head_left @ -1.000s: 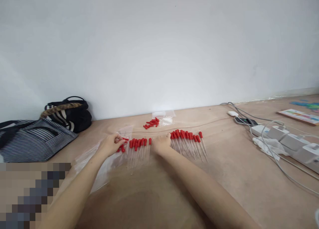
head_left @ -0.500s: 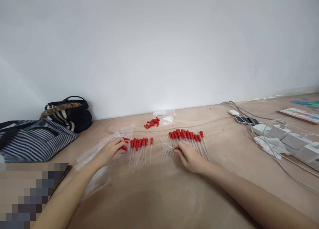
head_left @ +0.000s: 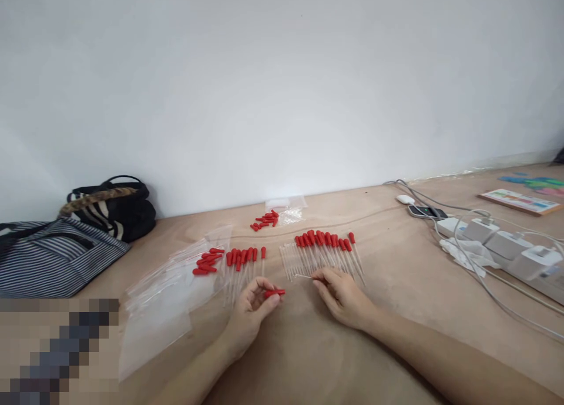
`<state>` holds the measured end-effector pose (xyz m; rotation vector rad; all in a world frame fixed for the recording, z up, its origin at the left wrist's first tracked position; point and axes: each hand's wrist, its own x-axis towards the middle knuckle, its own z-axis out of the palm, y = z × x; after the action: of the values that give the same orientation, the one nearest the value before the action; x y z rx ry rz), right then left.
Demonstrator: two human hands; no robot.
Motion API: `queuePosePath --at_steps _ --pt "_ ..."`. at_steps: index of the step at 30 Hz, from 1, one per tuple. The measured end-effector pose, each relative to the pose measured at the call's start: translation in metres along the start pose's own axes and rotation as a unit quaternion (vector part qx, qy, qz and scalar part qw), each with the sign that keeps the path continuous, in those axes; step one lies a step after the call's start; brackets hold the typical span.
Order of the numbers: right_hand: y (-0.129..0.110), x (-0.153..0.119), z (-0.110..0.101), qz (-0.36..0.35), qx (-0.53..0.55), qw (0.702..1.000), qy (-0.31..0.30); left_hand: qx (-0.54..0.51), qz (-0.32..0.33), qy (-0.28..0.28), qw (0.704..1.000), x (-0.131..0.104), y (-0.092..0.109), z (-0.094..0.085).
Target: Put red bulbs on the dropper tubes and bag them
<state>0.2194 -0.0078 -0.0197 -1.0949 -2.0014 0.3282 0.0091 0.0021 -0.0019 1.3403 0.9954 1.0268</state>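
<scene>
A red rubber dropper bulb [head_left: 274, 293] is pinched between the thumb and fingers of my left hand [head_left: 251, 311], its narrow end pointing right. My right hand [head_left: 339, 293] grips a thin clear glass tube [head_left: 302, 276], whose free end points left toward the bulb; the two are apart. Just beyond my right hand lies a row of red-capped droppers [head_left: 324, 238], with bare glass tubes [head_left: 288, 261] at its left. Another group of capped droppers [head_left: 240, 257] lies beyond my left hand. Several loose red bulbs [head_left: 207, 262] rest on clear plastic bags [head_left: 171, 299].
More red bulbs [head_left: 265, 220] lie near the wall beside a small clear bag [head_left: 291, 210]. A striped bag [head_left: 66, 255] and a black bag [head_left: 118, 211] stand at left. At right are a power strip with chargers [head_left: 506, 246], cables, crumpled tissue [head_left: 467, 253] and a colourful board [head_left: 520, 201].
My left hand has moved right and nearer from the loose bulb pile, now carrying a red bulb. My right hand has drawn slightly nearer with the glass tube. The view has shifted a little.
</scene>
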Motion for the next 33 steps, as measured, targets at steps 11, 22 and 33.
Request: queuePosePath --at_steps 11,22,33 --pt "-0.013 -0.005 0.009 -0.053 -0.010 0.999 0.005 -0.052 -0.008 -0.005 0.999 -0.004 -0.003 0.005" --pt "-0.016 -0.004 0.009 -0.096 -0.027 0.995 0.012 -0.057 0.006 0.052 0.997 0.001 -0.010 0.016" --pt "-0.019 -0.005 0.008 -0.136 -0.041 0.990 0.005 0.001 0.048 0.101 0.994 0.000 -0.012 0.017"
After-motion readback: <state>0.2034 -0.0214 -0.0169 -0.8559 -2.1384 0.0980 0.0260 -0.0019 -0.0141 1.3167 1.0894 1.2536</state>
